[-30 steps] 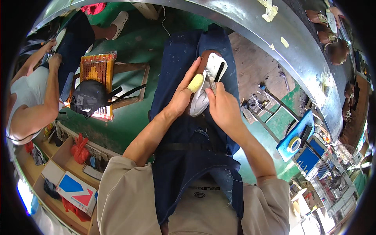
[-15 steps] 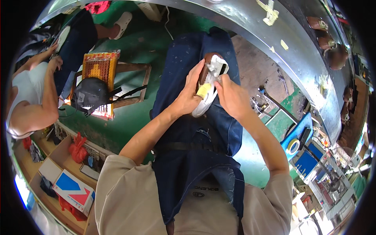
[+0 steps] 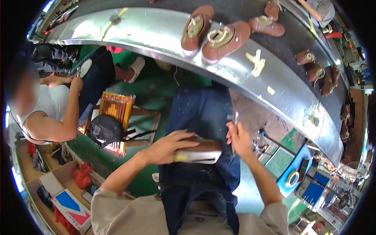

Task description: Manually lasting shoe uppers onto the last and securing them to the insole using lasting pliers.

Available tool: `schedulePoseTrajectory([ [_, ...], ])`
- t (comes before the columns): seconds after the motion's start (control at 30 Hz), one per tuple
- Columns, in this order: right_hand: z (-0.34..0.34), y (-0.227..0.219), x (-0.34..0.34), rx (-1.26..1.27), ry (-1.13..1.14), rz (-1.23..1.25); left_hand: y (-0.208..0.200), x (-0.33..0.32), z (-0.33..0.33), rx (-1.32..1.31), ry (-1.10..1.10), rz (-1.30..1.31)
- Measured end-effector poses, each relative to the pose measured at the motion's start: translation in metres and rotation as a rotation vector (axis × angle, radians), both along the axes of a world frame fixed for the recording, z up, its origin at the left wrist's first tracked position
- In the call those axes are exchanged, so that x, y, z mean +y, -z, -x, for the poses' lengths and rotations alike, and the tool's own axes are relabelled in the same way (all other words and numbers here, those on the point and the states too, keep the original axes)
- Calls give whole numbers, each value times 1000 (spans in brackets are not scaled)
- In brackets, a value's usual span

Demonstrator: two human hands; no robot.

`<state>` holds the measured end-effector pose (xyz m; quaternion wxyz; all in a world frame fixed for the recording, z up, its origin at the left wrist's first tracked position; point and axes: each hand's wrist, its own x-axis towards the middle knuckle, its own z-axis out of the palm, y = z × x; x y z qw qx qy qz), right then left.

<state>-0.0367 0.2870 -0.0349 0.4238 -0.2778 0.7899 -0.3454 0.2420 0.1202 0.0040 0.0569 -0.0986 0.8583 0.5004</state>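
A brown shoe (image 3: 205, 146) with a white underside lies sideways over my lap, blurred by motion. My left hand (image 3: 167, 146) is closed on one end of it, where a yellow patch shows. To the right of the shoe and apart from it, my right hand (image 3: 239, 139) grips a slim metal hand tool (image 3: 235, 116). Its small head sticks up above the fist, and its exact kind is unclear. Dark blue apron cloth (image 3: 199, 107) covers my legs under the shoe.
A curved metal-edged bench (image 3: 149, 23) runs ahead, bearing several brown shoes (image 3: 227, 41). At left a seated person (image 3: 53, 113) handles a shoe sole beside a wooden stool with a beaded mat (image 3: 113, 109). A blue board with tape (image 3: 291, 179) stands right, compartment shelving (image 3: 62, 170) lower left.
The shoe has turned from upright to sideways and come nearer my body. My right hand has left the shoe and moved right with the metal tool. My view has tilted up, showing more bench.
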Motion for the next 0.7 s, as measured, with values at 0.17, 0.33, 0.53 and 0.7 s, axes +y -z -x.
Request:
schedulePoseTrajectory([
  [0.17, -8, 5, -5, -68, 34, 9, 24, 2, -78, -159, -664, -437],
  [0.33, 2, 3, -4, -198, -56, 125, 82, 7, 31, 542, -1294, -1103],
  [0.53, 18, -40, 12, -538, -85, -42, 60, -3, 120, 29, -1079, -757],
  [0.7, 6, -58, 23, -603, -406, -214, 89, 49, 98, 182, -997, -1347],
])
